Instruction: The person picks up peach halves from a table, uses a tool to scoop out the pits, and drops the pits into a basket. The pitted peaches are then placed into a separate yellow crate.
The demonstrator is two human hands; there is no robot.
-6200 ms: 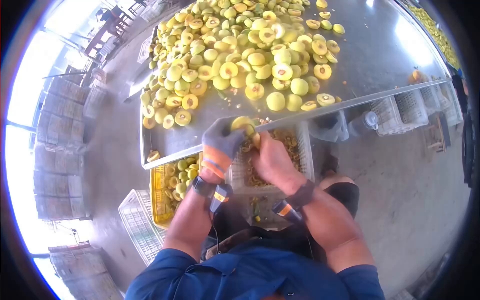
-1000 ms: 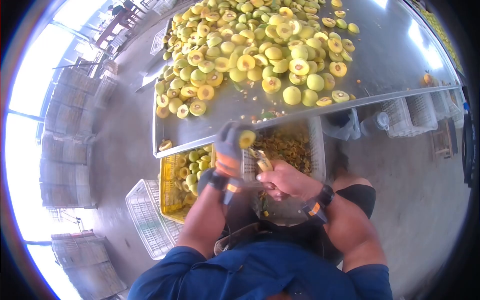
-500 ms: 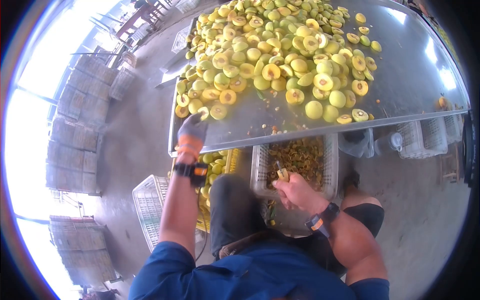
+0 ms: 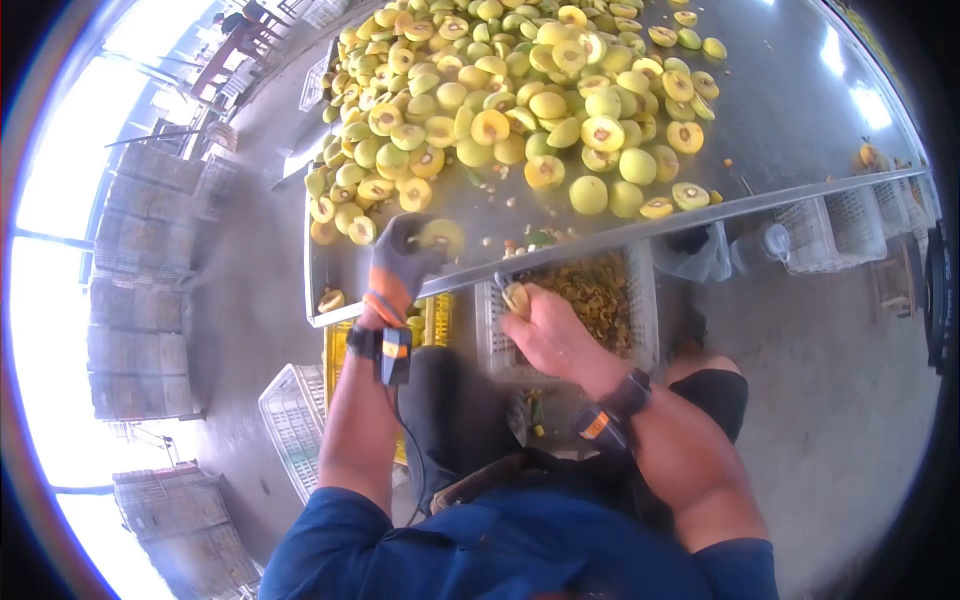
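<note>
My left hand, in a grey glove with an orange cuff, is closed on a halved yellow-green fruit over the near edge of the metal table. My right hand is bare and wrapped round a small pitting knife with a pale yellow handle and a short metal tip. The tip points up towards the table edge, a little to the right of the held half. Beyond both hands lies a large heap of halved fruit, many with brown centres showing.
Below the metal table stands a white crate with brown scraps. A yellow crate of fruit and a white basket stand at the left. Stacked crates line the far left. More white crates sit under the table's right side.
My left hand has drawn back from the heap's left corner with a fruit half. My right hand has risen with the knife to the table edge, nearer my left. The view has shifted slightly.
</note>
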